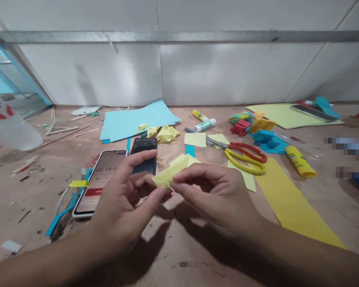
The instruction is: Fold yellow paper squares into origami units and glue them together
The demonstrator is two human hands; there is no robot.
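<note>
Between my two hands, above the table, is a small piece of folded yellow paper. My left hand pinches its lower left part between thumb and fingers, with the index finger raised. My right hand grips its right side between thumb and index finger. Just behind it lies more pale yellow paper, partly hidden by my right hand. Folded yellow paper shapes rest farther back, by a light blue sheet. Scissors with red and yellow handles lie beyond my right hand, on yellow paper squares.
A white-edged phone showing a timer and a dark phone lie near my left hand. Glue sticks, a yellow strip and folded coloured pieces are at right. A plastic cup leans at far left, near thin wooden sticks.
</note>
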